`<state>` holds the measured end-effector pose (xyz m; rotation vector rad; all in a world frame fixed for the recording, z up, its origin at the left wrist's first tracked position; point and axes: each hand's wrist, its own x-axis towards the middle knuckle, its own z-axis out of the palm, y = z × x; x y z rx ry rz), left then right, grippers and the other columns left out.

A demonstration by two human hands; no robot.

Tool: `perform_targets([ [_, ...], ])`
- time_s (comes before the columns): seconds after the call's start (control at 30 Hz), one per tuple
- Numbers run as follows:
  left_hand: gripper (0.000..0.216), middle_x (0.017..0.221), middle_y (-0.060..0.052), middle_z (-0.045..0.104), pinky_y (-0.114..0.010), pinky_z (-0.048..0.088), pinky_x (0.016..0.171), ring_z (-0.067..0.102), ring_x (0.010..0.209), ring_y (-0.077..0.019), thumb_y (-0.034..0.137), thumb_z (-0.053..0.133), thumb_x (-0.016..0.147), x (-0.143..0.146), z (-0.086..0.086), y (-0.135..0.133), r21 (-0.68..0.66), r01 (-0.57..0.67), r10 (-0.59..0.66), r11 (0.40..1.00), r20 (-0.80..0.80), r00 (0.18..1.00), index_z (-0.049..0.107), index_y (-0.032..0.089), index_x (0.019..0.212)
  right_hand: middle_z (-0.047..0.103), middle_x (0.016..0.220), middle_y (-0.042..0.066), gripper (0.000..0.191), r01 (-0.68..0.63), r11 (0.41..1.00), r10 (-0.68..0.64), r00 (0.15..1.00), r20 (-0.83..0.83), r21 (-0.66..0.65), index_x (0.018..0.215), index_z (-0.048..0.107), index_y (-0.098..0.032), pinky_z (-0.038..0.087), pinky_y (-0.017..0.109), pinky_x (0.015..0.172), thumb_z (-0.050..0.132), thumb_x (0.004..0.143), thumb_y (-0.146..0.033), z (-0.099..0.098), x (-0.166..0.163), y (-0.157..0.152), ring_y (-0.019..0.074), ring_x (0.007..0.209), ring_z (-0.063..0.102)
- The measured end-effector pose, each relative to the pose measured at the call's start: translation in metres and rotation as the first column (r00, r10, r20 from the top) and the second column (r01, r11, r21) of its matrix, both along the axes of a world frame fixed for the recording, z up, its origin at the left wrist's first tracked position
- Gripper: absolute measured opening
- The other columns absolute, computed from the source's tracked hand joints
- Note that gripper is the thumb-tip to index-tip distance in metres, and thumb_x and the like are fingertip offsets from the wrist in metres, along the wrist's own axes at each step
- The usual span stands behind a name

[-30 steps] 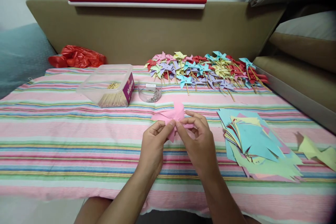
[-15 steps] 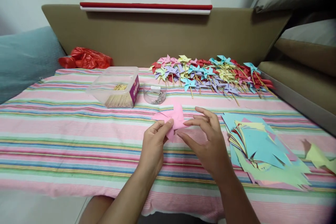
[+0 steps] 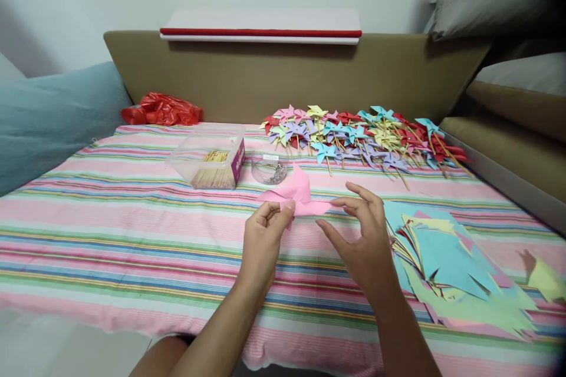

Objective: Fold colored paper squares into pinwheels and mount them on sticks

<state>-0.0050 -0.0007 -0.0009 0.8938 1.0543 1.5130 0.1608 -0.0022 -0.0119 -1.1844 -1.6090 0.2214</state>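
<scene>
My left hand (image 3: 264, 241) pinches the middle of a folded pink paper pinwheel (image 3: 297, 194) just above the striped cloth. My right hand (image 3: 363, 235) is beside it on the right, fingers spread, its index fingertip touching one pink flap. A stack of cut coloured paper squares (image 3: 446, 259) lies right of my right hand. A small clear cup of metal pins (image 3: 269, 168) stands just beyond the pinwheel, next to a clear plastic box of wooden sticks (image 3: 211, 156).
A heap of finished pinwheels on sticks (image 3: 362, 135) lies at the back of the striped table (image 3: 110, 230). A red plastic bag (image 3: 161, 109) sits at the back left. Sofa cushions border the table behind and right. A loose yellow-green paper piece (image 3: 546, 280) lies far right.
My right hand let go of the pinwheel's middle and opened, drifting right. My left hand keeps its pinch. The camera tilted up, so everything sits lower in view.
</scene>
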Motion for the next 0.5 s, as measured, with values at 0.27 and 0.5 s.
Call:
perform_targets([
  [0.27,0.037,0.061,0.005,0.049,-0.023,0.032,0.061,0.042,0.061,-0.0113,0.043,0.082,0.076,-0.012,0.003,-0.002,-0.025,-0.007,0.006,1.000,-0.031,0.999,0.059,0.017,0.063,0.053,0.131,0.012,0.024,0.110,0.980,-0.126,0.988,-0.090,-0.168,0.109,0.067,-0.024,0.057,0.052,0.093,0.063,0.091,-0.039,-0.024,0.013,0.006,0.0291,0.120,0.059],
  [0.5,0.038,0.061,0.002,0.052,-0.025,0.034,0.063,0.044,0.062,-0.0125,0.043,0.081,0.076,-0.013,-0.003,-0.006,-0.057,0.200,-0.194,0.978,0.091,0.977,0.059,0.016,0.061,0.062,0.113,0.011,0.018,0.111,0.980,-0.088,0.986,0.141,-0.164,0.097,0.068,-0.020,0.057,0.046,0.089,0.056,0.092,-0.033,-0.040,0.014,0.030,0.0266,0.107,0.064],
])
